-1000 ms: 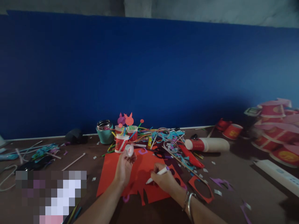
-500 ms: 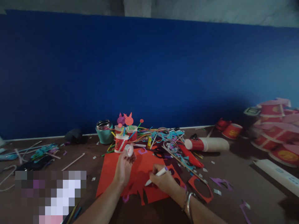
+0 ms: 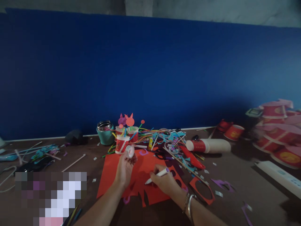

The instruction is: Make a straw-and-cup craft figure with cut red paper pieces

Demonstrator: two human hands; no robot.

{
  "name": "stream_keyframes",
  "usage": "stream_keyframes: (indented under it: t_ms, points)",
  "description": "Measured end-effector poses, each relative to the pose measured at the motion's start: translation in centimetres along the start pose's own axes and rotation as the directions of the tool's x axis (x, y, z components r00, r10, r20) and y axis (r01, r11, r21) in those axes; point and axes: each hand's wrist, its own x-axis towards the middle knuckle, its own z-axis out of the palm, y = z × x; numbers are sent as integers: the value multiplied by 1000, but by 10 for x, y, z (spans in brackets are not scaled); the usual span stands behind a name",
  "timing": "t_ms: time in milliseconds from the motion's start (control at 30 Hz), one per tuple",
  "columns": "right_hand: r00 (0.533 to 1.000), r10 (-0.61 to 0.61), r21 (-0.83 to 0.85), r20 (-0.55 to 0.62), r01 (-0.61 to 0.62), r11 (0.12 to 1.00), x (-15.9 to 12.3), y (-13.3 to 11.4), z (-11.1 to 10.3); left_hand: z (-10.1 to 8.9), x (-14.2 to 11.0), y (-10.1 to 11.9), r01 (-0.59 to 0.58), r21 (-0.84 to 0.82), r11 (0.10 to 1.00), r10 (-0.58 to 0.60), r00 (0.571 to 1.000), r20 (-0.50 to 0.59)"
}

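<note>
Right hand grips marker near front edge, red sheet | left hand grips white roll | likely marking; needs steadiness

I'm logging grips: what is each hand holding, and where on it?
Right hand: a white marker, by its barrel. Left hand: a small white roll, by its lower edge.

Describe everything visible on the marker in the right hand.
The marker has a slim white barrel, seemingly plastic, with a purple end and a pale, tapered opposite end. It is held slanted in the fingers of the right hand, purple end up and away to the right, tapered end down to the left over the red paper. Whether that end touches the paper, I can't tell. The fingers hide its middle.
</note>
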Motion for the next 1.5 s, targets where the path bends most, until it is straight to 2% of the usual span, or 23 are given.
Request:
stream_keyframes:
  t_ms: [433, 667, 967, 1167, 1367, 1500]
  points:
    - [1000, -8, 28, -6, 8, 1000, -2, -9, -2, 2, 0, 1, 7, 13, 1000, -7, 1000, -13]
    - [999, 16, -60, -34, -18, 998, 1, -4, -3, 0, 1, 1, 3, 3, 1000, -3, 1000, -17]
    - [999, 51, -77, 5, -51, 996, -2, -6, -2, 0, 0, 0, 1, 3, 1000, -1, 1000, -22]
    - [1000, 23, 11, -9, -22, 1000, -1, -7, -2, -1, 1, 0, -4, 2, 1000, 4, 1000, -6]
    - [1000, 10, -55, -3, -10, 998, -1, -3, -2, -1, 1, 0, 6, 5, 1000, -6, 1000, 4]
    - [1000, 23, -3, 4, -23, 1000, -1, -5, -2, -1, 1, 0, -4, 7, 1000, 4, 1000, 8]
